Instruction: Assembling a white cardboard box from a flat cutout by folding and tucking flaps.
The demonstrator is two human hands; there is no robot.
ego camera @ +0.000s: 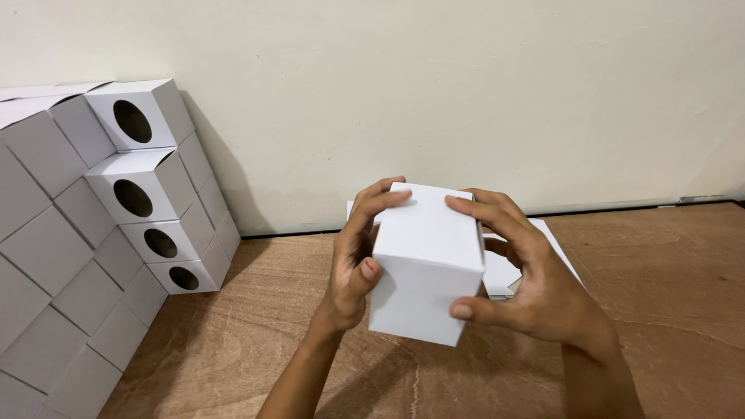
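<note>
I hold a white folded cardboard box (423, 264) in the air above the wooden floor, tilted with one corner toward me. My left hand (353, 260) grips its left side, fingers curled over the top edge and thumb on the front face. My right hand (528, 271) grips the right side, fingers over the top and thumb pressing the lower right edge. Behind the box lies a stack of flat white cardboard sheets (543, 260), mostly hidden by my right hand.
Along the left stands a stack of several finished white boxes (46, 248) against the wall; those at its right end (140, 198) show round holes in their faces. The brown wooden floor (667, 279) meets a cream wall (466, 93) behind.
</note>
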